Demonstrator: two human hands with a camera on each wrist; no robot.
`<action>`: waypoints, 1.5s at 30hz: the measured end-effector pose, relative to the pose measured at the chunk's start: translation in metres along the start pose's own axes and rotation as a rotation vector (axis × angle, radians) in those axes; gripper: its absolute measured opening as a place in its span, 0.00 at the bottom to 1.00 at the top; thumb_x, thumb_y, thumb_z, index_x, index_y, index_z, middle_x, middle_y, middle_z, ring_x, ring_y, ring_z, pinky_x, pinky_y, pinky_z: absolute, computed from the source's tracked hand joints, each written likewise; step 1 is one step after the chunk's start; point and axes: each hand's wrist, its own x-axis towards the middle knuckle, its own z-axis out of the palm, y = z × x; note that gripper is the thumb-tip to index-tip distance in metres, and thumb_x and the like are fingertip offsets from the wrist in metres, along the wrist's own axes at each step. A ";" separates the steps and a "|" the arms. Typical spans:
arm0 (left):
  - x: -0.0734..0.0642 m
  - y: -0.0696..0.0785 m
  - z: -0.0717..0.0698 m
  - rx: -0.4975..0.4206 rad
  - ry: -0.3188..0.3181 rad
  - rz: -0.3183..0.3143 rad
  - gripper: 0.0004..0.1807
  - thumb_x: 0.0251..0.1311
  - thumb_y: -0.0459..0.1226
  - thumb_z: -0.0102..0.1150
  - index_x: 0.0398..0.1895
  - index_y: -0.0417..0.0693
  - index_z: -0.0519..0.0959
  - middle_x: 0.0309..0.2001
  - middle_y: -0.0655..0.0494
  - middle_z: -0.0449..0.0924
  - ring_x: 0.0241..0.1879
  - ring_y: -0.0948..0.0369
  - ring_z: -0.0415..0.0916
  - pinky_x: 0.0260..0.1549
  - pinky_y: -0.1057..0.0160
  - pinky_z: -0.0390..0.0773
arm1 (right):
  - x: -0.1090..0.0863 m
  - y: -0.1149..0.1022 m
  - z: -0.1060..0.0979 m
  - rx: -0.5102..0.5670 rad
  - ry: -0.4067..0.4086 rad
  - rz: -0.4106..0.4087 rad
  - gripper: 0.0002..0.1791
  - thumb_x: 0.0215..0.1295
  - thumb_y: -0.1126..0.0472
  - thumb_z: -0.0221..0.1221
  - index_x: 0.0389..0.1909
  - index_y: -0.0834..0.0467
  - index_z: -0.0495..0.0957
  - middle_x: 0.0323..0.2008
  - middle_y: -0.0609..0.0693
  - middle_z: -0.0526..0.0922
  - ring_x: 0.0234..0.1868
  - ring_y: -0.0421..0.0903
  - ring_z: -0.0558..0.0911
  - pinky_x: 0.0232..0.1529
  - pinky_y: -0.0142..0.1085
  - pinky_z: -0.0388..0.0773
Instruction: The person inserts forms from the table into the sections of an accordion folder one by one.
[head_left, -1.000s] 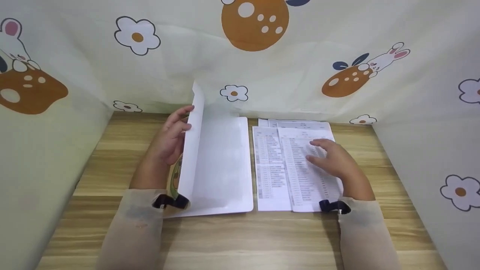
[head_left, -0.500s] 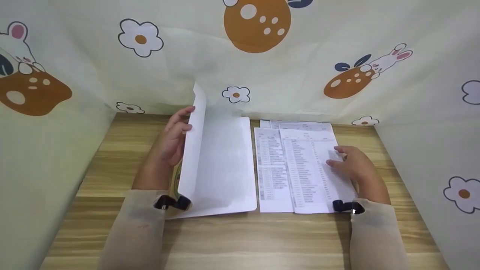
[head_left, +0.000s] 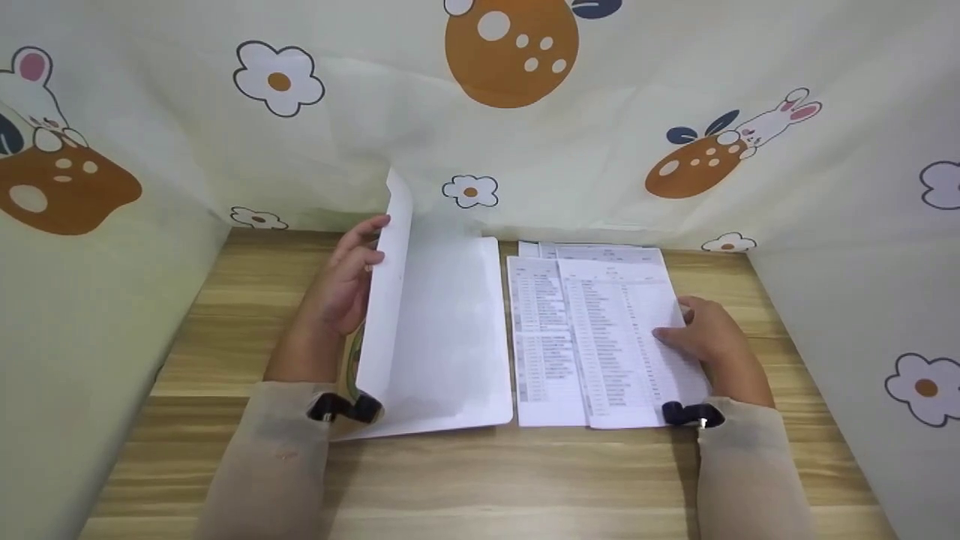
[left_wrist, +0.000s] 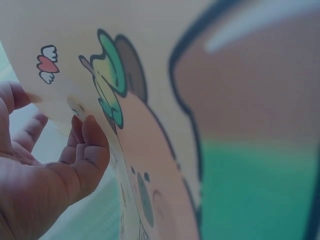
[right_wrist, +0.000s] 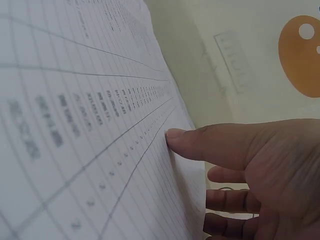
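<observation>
My left hand holds up the raised cover of a folder, white inside. In the left wrist view the cover's outer face bears a cartoon animal with leaves and a small winged heart; fingers and thumb grip its edge. To the right, my right hand pinches the right edge of a printed sheet with table lines. The right wrist view has the thumb on the sheet's face and the other fingers behind its edge. How many sheets it grips I cannot tell.
Another printed sheet lies partly under the front one, and more sheets stick out behind. All lie on a wood-grain table. A patterned cloth walls off the back and both sides.
My right hand has moved right from above the printed sheet to its right edge and taken hold there. The front sheet has shifted slightly right. My left hand keeps the cover raised.
</observation>
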 end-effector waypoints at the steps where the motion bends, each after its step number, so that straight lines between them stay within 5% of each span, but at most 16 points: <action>1: 0.000 0.000 0.000 0.001 0.001 -0.001 0.30 0.73 0.29 0.38 0.76 0.54 0.66 0.73 0.57 0.60 0.59 0.56 0.72 0.48 0.64 0.83 | 0.000 0.001 0.000 -0.001 0.002 -0.001 0.53 0.64 0.46 0.73 0.83 0.63 0.58 0.67 0.71 0.77 0.55 0.59 0.83 0.54 0.48 0.83; 13: 0.000 -0.001 0.001 -0.038 -0.002 -0.006 0.29 0.71 0.29 0.39 0.73 0.56 0.69 0.66 0.55 0.68 0.56 0.57 0.75 0.48 0.63 0.83 | 0.000 0.003 0.001 0.000 0.017 0.016 0.52 0.64 0.46 0.73 0.81 0.66 0.60 0.69 0.71 0.77 0.59 0.61 0.81 0.64 0.55 0.78; 28: -0.002 0.000 0.002 0.011 -0.011 -0.046 0.29 0.74 0.32 0.41 0.76 0.59 0.66 0.69 0.51 0.69 0.58 0.54 0.78 0.48 0.59 0.86 | -0.005 0.008 0.001 -0.036 0.055 0.049 0.53 0.68 0.40 0.68 0.81 0.66 0.58 0.70 0.73 0.75 0.62 0.65 0.81 0.64 0.59 0.76; 34: -0.001 -0.002 0.002 0.010 -0.013 -0.045 0.29 0.74 0.32 0.41 0.75 0.59 0.67 0.68 0.53 0.67 0.54 0.57 0.78 0.46 0.61 0.85 | -0.011 0.015 -0.004 -0.021 0.064 0.018 0.42 0.74 0.50 0.63 0.79 0.68 0.63 0.66 0.73 0.78 0.58 0.62 0.84 0.55 0.48 0.83; 45: 0.000 -0.002 0.003 -0.012 -0.016 -0.042 0.29 0.73 0.30 0.40 0.74 0.58 0.67 0.65 0.53 0.68 0.52 0.58 0.78 0.45 0.61 0.85 | -0.019 0.028 -0.012 0.226 0.044 -0.018 0.34 0.76 0.56 0.62 0.77 0.67 0.68 0.62 0.65 0.80 0.49 0.46 0.82 0.44 0.29 0.81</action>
